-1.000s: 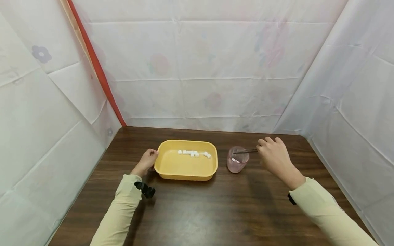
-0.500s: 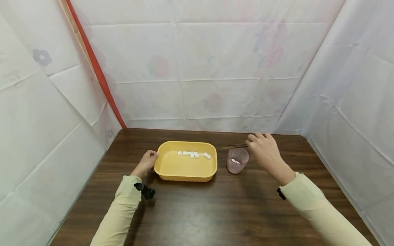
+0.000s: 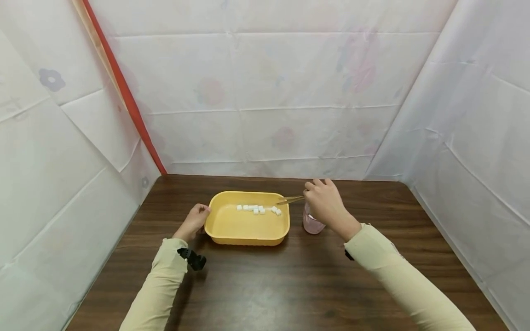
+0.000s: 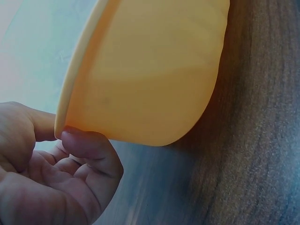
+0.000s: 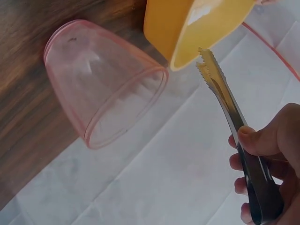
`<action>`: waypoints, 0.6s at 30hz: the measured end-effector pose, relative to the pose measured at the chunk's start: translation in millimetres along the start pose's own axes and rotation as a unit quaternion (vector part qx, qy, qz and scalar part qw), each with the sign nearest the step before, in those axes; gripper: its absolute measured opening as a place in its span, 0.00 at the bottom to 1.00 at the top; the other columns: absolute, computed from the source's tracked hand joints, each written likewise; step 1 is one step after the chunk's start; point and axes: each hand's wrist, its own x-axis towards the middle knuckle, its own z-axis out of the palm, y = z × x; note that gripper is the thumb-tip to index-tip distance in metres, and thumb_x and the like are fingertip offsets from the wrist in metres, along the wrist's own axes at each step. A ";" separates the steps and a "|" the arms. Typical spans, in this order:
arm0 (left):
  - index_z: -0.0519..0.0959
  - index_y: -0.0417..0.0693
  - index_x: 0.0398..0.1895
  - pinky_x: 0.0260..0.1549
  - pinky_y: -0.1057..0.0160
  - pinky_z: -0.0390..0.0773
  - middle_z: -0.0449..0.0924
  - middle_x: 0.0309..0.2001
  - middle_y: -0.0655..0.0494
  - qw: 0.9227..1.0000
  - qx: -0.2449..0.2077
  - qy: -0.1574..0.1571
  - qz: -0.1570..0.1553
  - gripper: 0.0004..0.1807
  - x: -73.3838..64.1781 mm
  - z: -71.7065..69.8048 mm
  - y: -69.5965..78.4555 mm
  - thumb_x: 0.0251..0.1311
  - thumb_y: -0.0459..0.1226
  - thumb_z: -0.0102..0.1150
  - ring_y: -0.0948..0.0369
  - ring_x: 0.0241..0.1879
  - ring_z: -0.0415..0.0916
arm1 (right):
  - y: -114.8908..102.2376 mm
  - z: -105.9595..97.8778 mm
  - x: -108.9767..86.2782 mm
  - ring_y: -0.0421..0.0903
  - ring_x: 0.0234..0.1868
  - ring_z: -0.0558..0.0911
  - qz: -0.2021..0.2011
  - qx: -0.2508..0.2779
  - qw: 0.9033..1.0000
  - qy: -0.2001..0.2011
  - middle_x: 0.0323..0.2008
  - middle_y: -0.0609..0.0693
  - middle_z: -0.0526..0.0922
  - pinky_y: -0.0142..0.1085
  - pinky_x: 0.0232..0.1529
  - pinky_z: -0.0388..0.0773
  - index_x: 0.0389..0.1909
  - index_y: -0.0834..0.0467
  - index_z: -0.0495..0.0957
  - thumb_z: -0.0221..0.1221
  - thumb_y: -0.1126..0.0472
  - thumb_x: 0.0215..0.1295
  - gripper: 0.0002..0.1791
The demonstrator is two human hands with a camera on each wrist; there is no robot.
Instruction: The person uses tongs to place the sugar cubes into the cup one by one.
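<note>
My left hand (image 3: 192, 222) pinches the left rim of a yellow plastic tray (image 3: 247, 228) between thumb and finger, as the left wrist view shows close up. Inside the tray, several small white cubes (image 3: 255, 211), which look like sugar cubes, lie in a loose row toward the back. My right hand (image 3: 327, 204) grips metal tongs (image 5: 230, 110) with toothed tips. Those tips are slightly apart with nothing visible between them, and they overlap the tray's right back rim in the head view. A transparent pink cup (image 3: 312, 225) stands right of the tray, partly hidden behind the right hand.
Everything stands on a dark brown wooden table (image 3: 256, 285). White patterned sheeting (image 3: 265, 92) encloses the back and both sides, with a red strip (image 3: 128, 99) running down the left corner. Each wrist carries a black strap, the left one with a camera (image 3: 196, 260).
My right hand has drawn the tongs out of the pink cup and carried them left toward the tray. The left hand keeps its hold on the tray rim.
</note>
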 end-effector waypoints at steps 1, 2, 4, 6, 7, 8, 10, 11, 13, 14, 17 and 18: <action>0.59 0.34 0.56 0.21 0.66 0.71 0.66 0.42 0.40 1.000 -0.001 0.000 -0.001 0.18 0.1 0.3 -0.6 0.75 0.41 0.38 0.60 0.23 0.68 | -1.9 2.5 1.7 0.51 0.30 0.77 -0.001 0.000 1.000 -0.003 0.26 0.49 0.78 0.44 0.31 0.72 0.17 0.56 0.80 0.65 0.68 0.46 0.06; 0.59 0.34 0.56 0.20 0.66 0.71 0.66 0.42 0.40 1.000 -0.002 0.000 -0.001 0.18 0.1 0.8 -1.1 0.75 0.41 0.38 0.60 0.23 0.68 | -3.8 4.8 3.4 0.50 0.30 0.76 -0.001 0.001 1.000 -0.008 0.26 0.49 0.78 0.44 0.31 0.72 0.16 0.55 0.79 0.65 0.68 0.46 0.07; 0.60 0.34 0.55 0.20 0.66 0.71 0.65 0.42 0.40 1.000 -0.003 0.002 -0.002 0.17 -0.3 1.0 -1.6 0.74 0.40 0.39 0.60 0.23 0.68 | -7.6 9.8 7.0 0.50 0.29 0.75 -0.001 0.005 1.000 -0.022 0.25 0.49 0.77 0.44 0.31 0.72 0.14 0.54 0.78 0.66 0.67 0.44 0.09; 0.59 0.34 0.55 0.21 0.65 0.71 0.65 0.42 0.40 1.000 -0.002 0.002 -0.001 0.18 -1.1 0.7 -1.5 0.74 0.40 0.38 0.60 0.22 0.68 | -11.3 14.0 10.7 0.50 0.29 0.75 0.001 0.007 0.999 -0.038 0.24 0.49 0.76 0.44 0.31 0.71 0.13 0.54 0.78 0.69 0.66 0.43 0.10; 0.59 0.34 0.55 0.21 0.65 0.71 0.65 0.42 0.40 1.000 -0.001 0.002 0.000 0.18 -1.5 1.0 -1.3 0.75 0.40 0.38 0.60 0.22 0.68 | -12.9 16.0 12.3 0.50 0.29 0.74 0.001 0.009 0.999 -0.047 0.24 0.48 0.76 0.44 0.31 0.71 0.13 0.53 0.78 0.70 0.65 0.42 0.10; 0.59 0.34 0.55 0.21 0.65 0.71 0.65 0.42 0.40 1.000 0.000 0.003 0.000 0.18 -1.6 1.3 -1.0 0.74 0.40 0.38 0.60 0.22 0.68 | -14.2 17.8 13.7 0.50 0.29 0.74 0.002 0.011 0.998 -0.054 0.24 0.48 0.75 0.44 0.31 0.70 0.14 0.54 0.78 0.71 0.64 0.40 0.10; 0.59 0.34 0.55 0.21 0.65 0.72 0.65 0.42 0.40 1.000 0.000 0.003 0.003 0.17 -1.4 2.5 -0.3 0.75 0.40 0.38 0.60 0.22 0.67 | -16.2 21.0 16.0 0.49 0.29 0.74 0.004 0.007 0.998 -0.067 0.25 0.48 0.76 0.44 0.32 0.69 0.15 0.54 0.80 0.72 0.63 0.41 0.09; 0.59 0.34 0.55 0.21 0.65 0.72 0.65 0.42 0.40 1.000 -0.001 0.003 0.006 0.17 -0.9 3.4 0.1 0.75 0.40 0.38 0.60 0.22 0.68 | -16.8 22.4 16.9 0.49 0.30 0.74 0.004 0.003 0.997 -0.073 0.25 0.48 0.76 0.44 0.32 0.69 0.16 0.54 0.80 0.71 0.63 0.42 0.08; 0.59 0.34 0.55 0.21 0.65 0.72 0.65 0.42 0.40 1.000 -0.004 0.002 0.009 0.17 0.4 5.3 0.6 0.75 0.39 0.38 0.60 0.22 0.68 | -18.1 24.8 17.8 0.49 0.30 0.74 0.007 -0.002 0.996 -0.086 0.26 0.48 0.76 0.44 0.33 0.69 0.18 0.53 0.81 0.71 0.62 0.44 0.07; 0.59 0.34 0.55 0.21 0.65 0.72 0.65 0.42 0.40 1.000 -0.003 0.001 0.010 0.17 1.0 6.3 1.0 0.75 0.39 0.37 0.60 0.22 0.68 | -18.7 25.8 17.7 0.49 0.31 0.74 0.007 -0.004 0.996 -0.092 0.26 0.48 0.76 0.44 0.33 0.69 0.18 0.53 0.81 0.71 0.62 0.44 0.06; 0.59 0.33 0.56 0.21 0.65 0.72 0.66 0.43 0.39 1.000 -0.004 -0.002 0.008 0.17 1.6 9.2 -0.3 0.75 0.39 0.37 0.60 0.22 0.68 | -21.5 29.0 16.9 0.49 0.31 0.74 0.005 -0.009 0.993 -0.114 0.27 0.48 0.77 0.43 0.34 0.70 0.22 0.52 0.83 0.71 0.60 0.48 0.05; 0.59 0.33 0.56 0.21 0.65 0.73 0.66 0.43 0.39 1.000 -0.005 -0.002 0.007 0.17 1.6 9.9 -1.7 0.75 0.39 0.37 0.59 0.23 0.68 | -23.1 30.3 16.7 0.49 0.31 0.74 0.005 -0.011 0.993 -0.120 0.27 0.48 0.77 0.43 0.34 0.70 0.23 0.52 0.83 0.71 0.59 0.48 0.05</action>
